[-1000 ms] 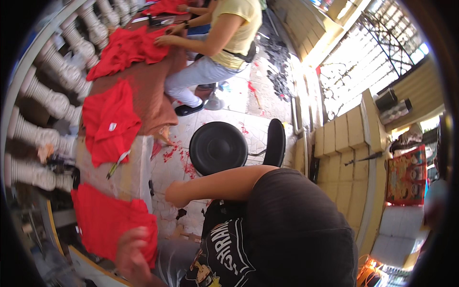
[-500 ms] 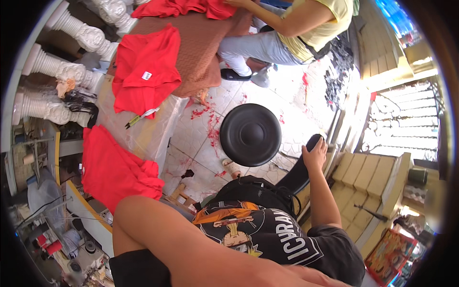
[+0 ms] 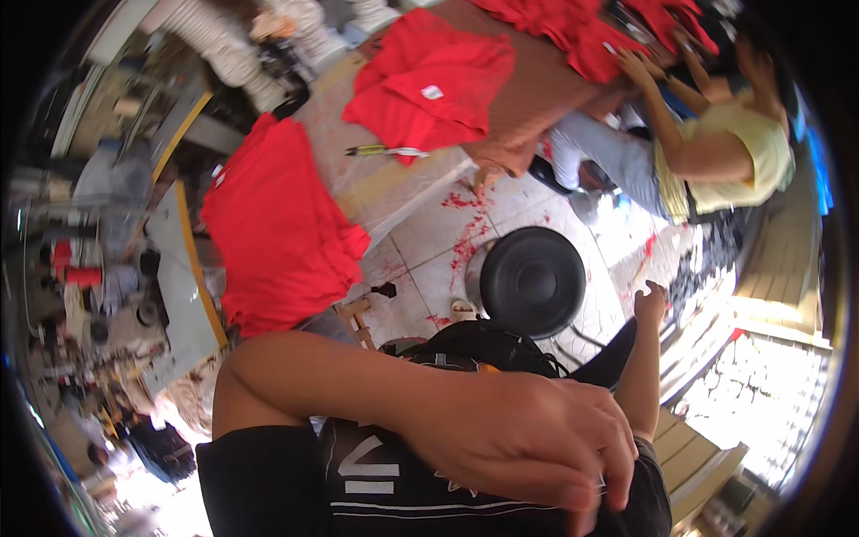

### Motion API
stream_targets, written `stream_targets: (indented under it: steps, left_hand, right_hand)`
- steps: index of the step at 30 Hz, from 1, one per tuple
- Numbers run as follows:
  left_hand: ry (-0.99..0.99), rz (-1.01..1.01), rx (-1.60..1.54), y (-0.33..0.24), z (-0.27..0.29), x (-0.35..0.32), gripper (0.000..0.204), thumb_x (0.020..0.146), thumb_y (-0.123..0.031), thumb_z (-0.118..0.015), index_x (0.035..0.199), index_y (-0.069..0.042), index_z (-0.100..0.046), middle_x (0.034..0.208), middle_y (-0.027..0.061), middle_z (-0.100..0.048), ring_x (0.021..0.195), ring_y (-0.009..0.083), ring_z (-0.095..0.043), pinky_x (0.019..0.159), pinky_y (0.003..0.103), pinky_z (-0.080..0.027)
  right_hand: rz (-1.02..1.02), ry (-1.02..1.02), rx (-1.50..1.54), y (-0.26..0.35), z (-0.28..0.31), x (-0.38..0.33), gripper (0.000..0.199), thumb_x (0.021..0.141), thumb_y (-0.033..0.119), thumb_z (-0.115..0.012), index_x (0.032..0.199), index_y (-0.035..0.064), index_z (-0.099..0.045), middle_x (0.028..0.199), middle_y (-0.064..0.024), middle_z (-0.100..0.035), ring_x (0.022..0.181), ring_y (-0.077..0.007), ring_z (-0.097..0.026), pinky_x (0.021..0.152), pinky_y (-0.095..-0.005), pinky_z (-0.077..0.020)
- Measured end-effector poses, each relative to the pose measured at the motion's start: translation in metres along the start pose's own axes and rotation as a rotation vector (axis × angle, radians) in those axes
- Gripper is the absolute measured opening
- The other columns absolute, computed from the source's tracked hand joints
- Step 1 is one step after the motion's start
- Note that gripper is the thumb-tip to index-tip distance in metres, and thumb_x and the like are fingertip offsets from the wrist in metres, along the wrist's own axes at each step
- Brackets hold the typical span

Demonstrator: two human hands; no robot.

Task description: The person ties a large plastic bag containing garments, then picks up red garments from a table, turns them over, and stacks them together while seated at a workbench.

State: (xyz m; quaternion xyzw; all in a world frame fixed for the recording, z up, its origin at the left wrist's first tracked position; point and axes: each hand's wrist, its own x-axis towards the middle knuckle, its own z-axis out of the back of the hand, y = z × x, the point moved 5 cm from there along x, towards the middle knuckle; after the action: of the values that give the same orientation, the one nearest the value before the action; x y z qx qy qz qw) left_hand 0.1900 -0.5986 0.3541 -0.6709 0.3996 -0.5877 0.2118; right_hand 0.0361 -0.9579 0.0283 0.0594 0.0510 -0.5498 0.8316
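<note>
Tiled floor (image 3: 420,242) splashed with red, beside a long work table (image 3: 394,183) bearing red T-shirts. A large red T-shirt (image 3: 268,237) is draping over the table's near end; another (image 3: 429,85) is lying farther along. A black round stool (image 3: 532,282) is standing on the tiles. The left hand (image 3: 528,443) is hanging across the wearer's black shirt, fingers curled loosely, gripping nothing. The right hand (image 3: 650,302) is reaching beside the stool; whether its fingers are open cannot be told.

Left hand (image 3: 528,438) fingers (image 3: 591,497) cut off below, left shelf clutter (image 3: 80,286) blurred
</note>
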Motion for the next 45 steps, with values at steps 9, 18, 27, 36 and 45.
stream_targets:
  steps: [9, 18, 27, 36, 45]
  left_hand:
    - [-0.183, -0.146, 0.654, 0.022, -0.06, -0.015, 0.011, 0.081, -0.018, -0.058, 0.083, -0.009, -0.065, 0.092, 0.006, -0.062, 0.094, 0.0234, -0.057, 0.084, 0.038, -0.043]
    - [-1.22, 0.148, 1.11, -0.141, 0.021, -0.252, 0.011, 0.083, -0.013, -0.062, 0.093, -0.007, -0.061, 0.09, 0.0029, -0.063, 0.086, 0.0155, -0.061, 0.076, 0.028, -0.048]
    - [-2.602, 0.922, 1.644, -0.163, -0.146, -0.552, 0.083, 0.072, -0.033, -0.075, 0.136, -0.002, -0.032, 0.133, 0.0226, -0.038, 0.123, 0.0321, -0.039, 0.101, 0.04, -0.034]
    - [-2.779, 1.269, 1.261, -0.08, -0.111, -0.564, 0.104, 0.065, -0.051, -0.076, 0.135, 0.005, -0.024, 0.13, 0.0298, -0.037, 0.124, 0.0396, -0.036, 0.101, 0.044, -0.033]
    - [-2.966, 0.952, 1.725, -0.1, -0.128, -0.51, 0.079, 0.081, -0.046, -0.063, 0.135, 0.001, -0.03, 0.139, 0.0248, -0.027, 0.13, 0.0388, -0.025, 0.106, 0.046, -0.024]
  right_hand:
    - [0.933, 0.295, -0.076, 0.249, 0.01, 0.09, 0.04, 0.074, 0.018, -0.06, 0.112, 0.0034, -0.058, 0.103, -0.0199, -0.063, 0.094, -0.0325, -0.062, 0.082, -0.0395, -0.0487]
    - [1.713, 0.545, 0.223, 0.545, -0.026, -0.17, 0.039, 0.08, 0.013, -0.059, 0.118, 0.0075, -0.054, 0.108, -0.0173, -0.061, 0.094, -0.0289, -0.061, 0.08, -0.0368, -0.0479]
    - [2.014, 0.696, 0.027, 0.613, -0.032, -0.31, 0.036, 0.08, 0.01, -0.061, 0.116, 0.0047, -0.055, 0.109, -0.0167, -0.061, 0.097, -0.028, -0.06, 0.083, -0.0352, -0.0471]
    - [2.193, 0.637, -0.117, 0.657, -0.045, -0.348, 0.035, 0.082, 0.014, -0.058, 0.116, 0.0056, -0.056, 0.114, -0.0171, -0.058, 0.105, -0.0325, -0.055, 0.089, -0.0369, -0.044]
    - [2.056, 0.47, 0.173, 0.651, -0.035, -0.231, 0.032, 0.083, 0.011, -0.056, 0.114, 0.0076, -0.057, 0.113, -0.0156, -0.058, 0.104, -0.0315, -0.055, 0.087, -0.0363, -0.0441]
